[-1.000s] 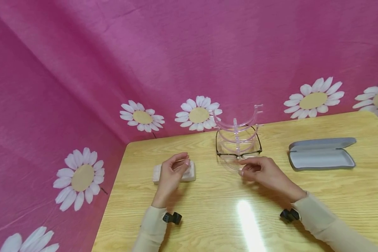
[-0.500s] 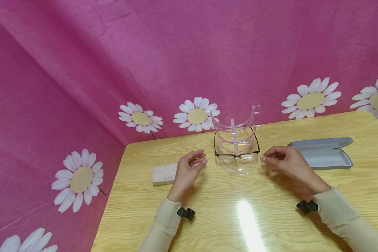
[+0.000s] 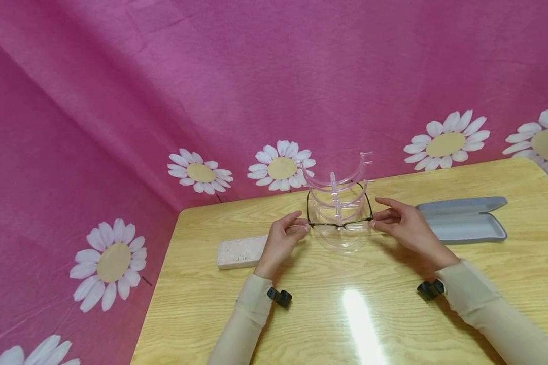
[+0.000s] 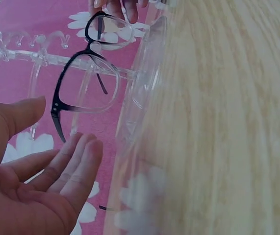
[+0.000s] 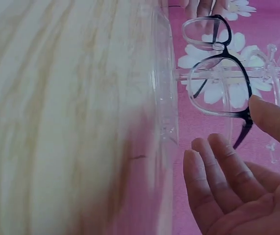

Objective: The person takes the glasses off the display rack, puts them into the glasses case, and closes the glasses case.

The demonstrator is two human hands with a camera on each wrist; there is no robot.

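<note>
Black-framed eyeglasses (image 3: 340, 224) with clear lower rims rest on a clear tiered display stand (image 3: 333, 197). At their left hinge is my left hand (image 3: 283, 241); in the left wrist view its thumb and fingers stand apart on either side of the temple arm, without gripping it. On the other side, my right hand (image 3: 406, 228) has its thumb at the frame's right corner, seemingly touching it. Its fingers (image 5: 233, 171) are extended and spread below the temple arm in the right wrist view.
An opened grey glasses case (image 3: 466, 225) lies on the wooden table (image 3: 310, 314) at right. A pale patterned box (image 3: 239, 252), partly behind my left hand, sits at left. The pink flowered cloth (image 3: 265, 76) hangs behind the table's far edge.
My left hand has moved right from the pale box to the glasses. My right hand swung right from the stand's front, then back in to the frame's right corner. The glasses stay on the stand.
</note>
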